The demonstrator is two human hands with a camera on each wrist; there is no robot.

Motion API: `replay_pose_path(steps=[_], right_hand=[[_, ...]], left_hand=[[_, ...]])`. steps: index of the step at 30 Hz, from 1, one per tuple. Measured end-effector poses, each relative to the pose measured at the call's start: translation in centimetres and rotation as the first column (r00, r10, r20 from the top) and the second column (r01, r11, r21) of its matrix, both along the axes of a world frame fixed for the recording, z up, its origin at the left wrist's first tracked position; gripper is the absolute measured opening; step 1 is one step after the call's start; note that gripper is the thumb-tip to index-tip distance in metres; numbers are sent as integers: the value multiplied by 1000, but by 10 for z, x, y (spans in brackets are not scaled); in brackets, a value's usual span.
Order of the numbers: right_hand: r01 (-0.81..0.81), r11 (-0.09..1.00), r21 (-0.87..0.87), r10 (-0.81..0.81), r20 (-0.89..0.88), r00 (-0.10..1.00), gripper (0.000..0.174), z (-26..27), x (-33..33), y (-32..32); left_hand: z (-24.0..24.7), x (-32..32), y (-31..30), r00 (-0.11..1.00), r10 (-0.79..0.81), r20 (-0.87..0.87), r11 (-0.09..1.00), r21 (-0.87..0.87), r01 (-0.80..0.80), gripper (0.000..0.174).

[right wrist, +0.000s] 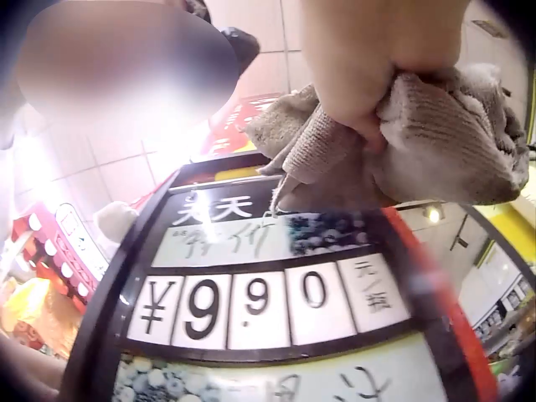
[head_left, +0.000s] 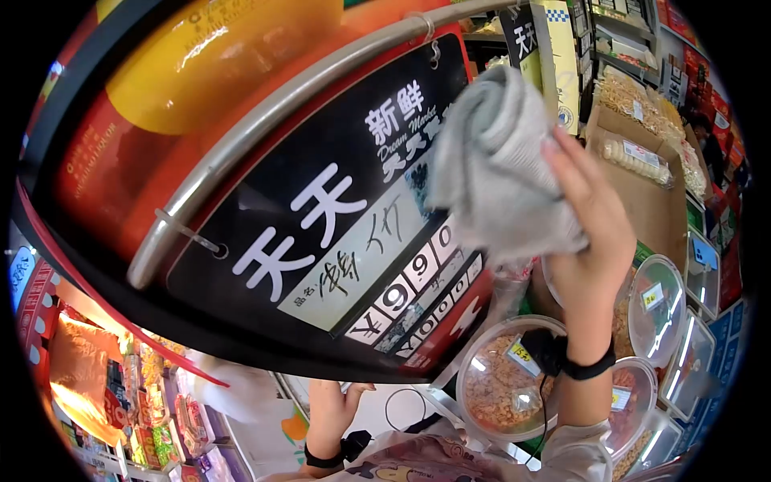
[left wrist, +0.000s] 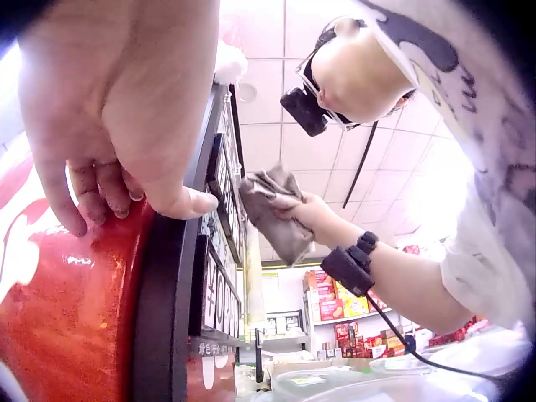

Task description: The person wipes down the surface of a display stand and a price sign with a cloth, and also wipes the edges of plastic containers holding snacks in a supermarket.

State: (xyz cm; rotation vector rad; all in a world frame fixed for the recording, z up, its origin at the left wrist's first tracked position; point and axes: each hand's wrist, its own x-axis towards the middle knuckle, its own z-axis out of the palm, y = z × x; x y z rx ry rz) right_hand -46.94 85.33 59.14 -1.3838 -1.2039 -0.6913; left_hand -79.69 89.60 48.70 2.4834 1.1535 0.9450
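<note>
My right hand (head_left: 590,213) grips a folded grey ribbed cloth (head_left: 498,161) at the upper right of a black price sign (head_left: 337,201). In the right wrist view the bunched cloth (right wrist: 343,159) overlaps the sign's top, over white number cards (right wrist: 260,310) reading 9.90. My left hand (left wrist: 117,109) is at the sign's edge: its bent fingers lie over the red back (left wrist: 75,310), and its thumb reaches across the black frame (left wrist: 163,318). From the head view this left hand (head_left: 329,410) shows below the sign, fingers hidden behind it.
A curved metal bar (head_left: 305,88) runs along the sign's top. Lidded tubs of dry food (head_left: 498,394) stand below the right arm, near a cardboard box (head_left: 642,209). Packaged snacks (head_left: 157,394) fill shelves at lower left. A cable (left wrist: 394,335) trails from the right wrist.
</note>
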Motion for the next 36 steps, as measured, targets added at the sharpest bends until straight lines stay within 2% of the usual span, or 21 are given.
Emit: replay_pose_path(steps=[2, 3, 4, 6, 8, 10, 12, 14, 17, 20, 26, 28, 30, 31, 32, 34, 36], right_hand=[[-39, 999, 5, 38, 176, 984, 43, 6, -20, -4], [-84, 996, 1, 81, 267, 960, 40, 8, -32, -5], [-149, 989, -3, 140, 353, 925, 37, 8, -44, -6], [-216, 976, -5, 199, 412, 889, 32, 2, -62, -1], [-185, 983, 1, 169, 399, 901, 31, -4, -61, 8], [-127, 992, 4, 117, 368, 922, 32, -9, -50, 16], [-17, 997, -74, 37, 276, 960, 43, -6, -26, 14], [71, 995, -68, -56, 203, 978, 56, -15, 4, 29], [59, 995, -81, -55, 49, 997, 66, -20, 16, 36], [103, 992, -78, -98, 66, 993, 67, -20, 12, 34], [151, 986, -72, -135, 186, 973, 53, -19, -18, 25], [42, 998, -56, -28, 238, 971, 43, -15, -45, 14], [-47, 999, -23, 52, 333, 942, 35, -18, -71, 8], [-70, 998, -7, 68, 350, 934, 33, -19, -77, 7], [-94, 996, 8, 84, 367, 926, 31, -19, -83, 6], [-125, 992, 8, 115, 341, 933, 30, -19, -81, 8], [-94, 994, -63, 108, 257, 960, 34, -14, -67, 8]], left_hand=[[0, 1, -2, 1000, 6, -16, 999, 35, -6, 26], [-6, -6, -3, 996, 29, -84, 1000, 7, -29, 26], [-23, -15, 1, 992, 101, -73, 995, 13, -100, 25], [-33, -25, 1, 986, 94, -135, 995, 48, -88, 26], [-29, -25, 2, 976, 89, -200, 994, 84, -73, 26], [-26, -23, 0, 981, 66, -181, 995, 88, -51, 26], [1, 1, -5, 996, 28, -79, 998, 61, -23, 26], [-1, 1, -3, 998, 33, -46, 999, 33, -32, 25], [-3, 1, -3, 999, 44, -33, 999, 24, -43, 25], [-4, -1, -1, 999, 36, -18, 999, 10, -36, 26], [-8, -6, 1, 999, 33, -33, 997, -72, -35, 28], [-11, -9, 1, 999, 20, -34, 998, -66, -23, 33], [-8, -4, -2, 995, 77, -62, 996, 52, -74, 35], [-10, -9, -2, 997, 40, -59, 999, -23, -41, 35], [-6, -1, -2, 1000, 12, 11, 997, 82, -13, 34], [-15, -12, 1, 996, 10, -85, 1000, -25, -13, 38], [-24, -17, 4, 996, 72, -61, 994, -83, -77, 47]])
